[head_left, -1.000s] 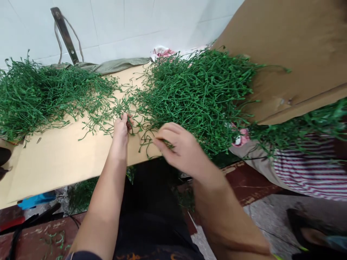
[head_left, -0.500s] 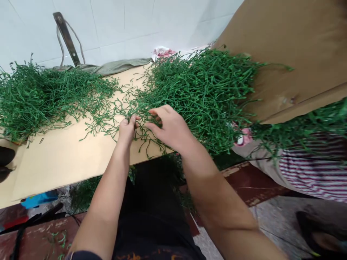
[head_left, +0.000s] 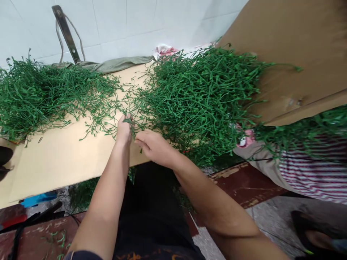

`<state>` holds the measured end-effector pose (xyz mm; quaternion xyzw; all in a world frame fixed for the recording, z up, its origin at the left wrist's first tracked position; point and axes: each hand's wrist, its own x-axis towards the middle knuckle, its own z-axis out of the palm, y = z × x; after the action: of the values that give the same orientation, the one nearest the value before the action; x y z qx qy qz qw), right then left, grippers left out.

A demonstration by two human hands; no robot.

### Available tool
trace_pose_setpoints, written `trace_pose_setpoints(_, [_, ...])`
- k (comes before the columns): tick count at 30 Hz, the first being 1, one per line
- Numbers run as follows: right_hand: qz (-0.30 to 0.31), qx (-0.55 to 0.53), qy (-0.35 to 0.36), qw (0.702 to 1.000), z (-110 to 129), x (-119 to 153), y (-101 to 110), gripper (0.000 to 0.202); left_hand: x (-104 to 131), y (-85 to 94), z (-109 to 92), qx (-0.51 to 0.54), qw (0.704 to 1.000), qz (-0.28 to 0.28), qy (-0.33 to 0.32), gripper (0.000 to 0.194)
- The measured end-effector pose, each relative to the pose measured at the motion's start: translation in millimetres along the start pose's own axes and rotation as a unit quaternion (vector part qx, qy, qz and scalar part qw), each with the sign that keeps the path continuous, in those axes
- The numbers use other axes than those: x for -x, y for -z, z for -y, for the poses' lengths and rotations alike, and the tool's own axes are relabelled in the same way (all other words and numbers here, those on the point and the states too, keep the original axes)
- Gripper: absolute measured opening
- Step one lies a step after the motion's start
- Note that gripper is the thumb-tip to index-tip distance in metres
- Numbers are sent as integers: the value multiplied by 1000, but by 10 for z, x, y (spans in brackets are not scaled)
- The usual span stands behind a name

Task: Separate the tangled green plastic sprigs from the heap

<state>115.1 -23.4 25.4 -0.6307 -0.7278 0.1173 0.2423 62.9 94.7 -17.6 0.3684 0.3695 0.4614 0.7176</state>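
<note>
Thin green stems (head_left: 203, 90) with small bud tips lie in a large heap on the right of a cardboard-covered surface (head_left: 67, 155). A second heap of stems (head_left: 35, 94) covers the left end, and loose ones are scattered between. My left hand (head_left: 125, 129) is closed round a few green stems that show at its fingers. Just right of it and lower, my right hand (head_left: 150, 144) has its fingers bent together near the ends of those stems; what is between its fingertips is too small to make out.
A brown cardboard sheet (head_left: 292, 54) stands at the right. Beside it a person in a striped garment (head_left: 314, 173) sits near more stems. A grey-green cloth (head_left: 116, 65) and a dark metal bracket (head_left: 65, 34) are along the tiled wall. Sunglasses rest at the left edge.
My right hand has come down and left toward my left hand, and its fingers have closed. Stems now show more clearly in my left hand.
</note>
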Motion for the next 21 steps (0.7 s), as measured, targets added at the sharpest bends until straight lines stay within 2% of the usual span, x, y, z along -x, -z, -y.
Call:
trace_pose_setpoints(2, [32,-67,87,993,148,124,10,22,9,14,-59,36,999,-10,26,20])
trace_pose_setpoints(4, [79,-119,174,974,278,241,35,23,7,28,-99,67,997,-20,38,21])
trace_pose_setpoints(6, [94,-126,196,968,334,328,92,24,4,37,-109,83,996,-23,29,23])
trace_pose_setpoints(9, [77,-71,113,988,210,438,263,26,13,35,-88,67,997,-10,23,25])
trace_pose_setpoints(14, [123,47,-15,991,-295,751,613,23,29,11,-58,31,998,9,50,26])
trace_pose_setpoints(16, [97,89,-54,990,-415,854,693,21,25,-6,-50,9,999,12,44,25])
trace_pose_setpoints(18, [57,114,-78,989,-426,851,713,23,26,-24,-43,-13,999,15,36,25])
trace_pose_setpoints(21, [-14,102,-91,991,-317,595,606,24,46,-40,-41,-36,999,21,27,25])
